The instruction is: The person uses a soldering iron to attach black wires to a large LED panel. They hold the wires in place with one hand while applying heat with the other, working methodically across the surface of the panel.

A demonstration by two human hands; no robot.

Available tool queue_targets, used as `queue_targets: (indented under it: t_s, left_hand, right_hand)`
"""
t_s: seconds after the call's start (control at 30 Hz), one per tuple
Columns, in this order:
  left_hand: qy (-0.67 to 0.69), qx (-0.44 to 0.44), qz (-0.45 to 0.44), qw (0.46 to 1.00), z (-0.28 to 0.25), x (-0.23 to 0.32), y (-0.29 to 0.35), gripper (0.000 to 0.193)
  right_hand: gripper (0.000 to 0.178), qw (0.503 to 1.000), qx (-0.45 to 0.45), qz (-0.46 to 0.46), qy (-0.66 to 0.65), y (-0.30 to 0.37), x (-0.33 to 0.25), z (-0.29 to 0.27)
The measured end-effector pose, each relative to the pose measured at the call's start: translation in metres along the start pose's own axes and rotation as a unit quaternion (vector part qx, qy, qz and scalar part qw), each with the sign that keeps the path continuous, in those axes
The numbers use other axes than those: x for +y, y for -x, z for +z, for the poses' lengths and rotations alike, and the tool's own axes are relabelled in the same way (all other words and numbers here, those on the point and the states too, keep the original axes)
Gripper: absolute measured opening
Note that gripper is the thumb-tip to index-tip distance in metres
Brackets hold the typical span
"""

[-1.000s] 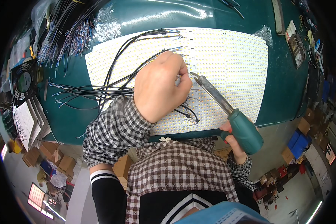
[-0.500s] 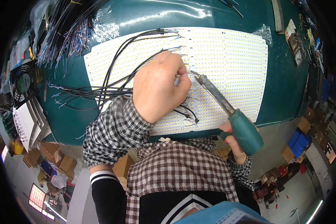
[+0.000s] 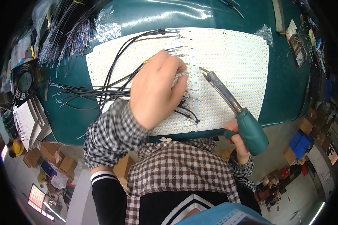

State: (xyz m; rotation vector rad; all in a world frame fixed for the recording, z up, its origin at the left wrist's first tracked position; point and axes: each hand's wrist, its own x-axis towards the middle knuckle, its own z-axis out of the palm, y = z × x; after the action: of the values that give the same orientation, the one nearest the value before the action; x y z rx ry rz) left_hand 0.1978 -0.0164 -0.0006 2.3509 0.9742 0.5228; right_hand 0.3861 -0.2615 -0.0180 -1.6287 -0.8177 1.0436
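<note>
white led panel (image 3: 246, 71), dotted w/ rows of small yellow leds, is laid flat. blk cables (image 3: 116, 90) are draped across its l. half, thin coloured ends fanned nr middle. green-handled soldering iron (image 3: 253, 131) is held tilted, tip pointed up-left over panel, apart fr. wire ends.

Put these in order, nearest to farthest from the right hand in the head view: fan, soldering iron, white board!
1. Soldering iron: gripped in the right hand.
2. White board: just ahead of that hand.
3. Fan: far off to the left.

Greyish floor (image 3: 296, 187), strip light (image 3: 316, 213), probably a window (image 3: 35, 197)
</note>
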Motion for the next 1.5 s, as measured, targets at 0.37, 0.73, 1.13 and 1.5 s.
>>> queue_targets:
  t_s: [0.37,0.73,1.13,1.5]
  left_hand:
    - [-0.030,-0.115,0.003,0.993,-0.037,0.016,0.032,0.015]
    - [0.110,-0.112,-0.054,0.986,-0.026,-0.001,0.015,0.016]
    - [0.083,-0.067,-0.037,0.994,-0.006,0.005,0.012,0.011]
    - [0.116,-0.063,-0.100,0.986,0.003,0.001,0.009,0.007]
  right_hand:
    - [0.051,0.995,0.025,-0.035,-0.085,-0.002,0.000,0.000]
    - [0.061,0.997,0.010,-0.042,-0.059,0.007,0.004,-0.008]
    - [0.065,0.998,-0.005,-0.045,-0.045,0.004,0.000,-0.011]
    - [0.069,0.998,0.044,0.003,-0.038,0.007,-0.005,0.001]
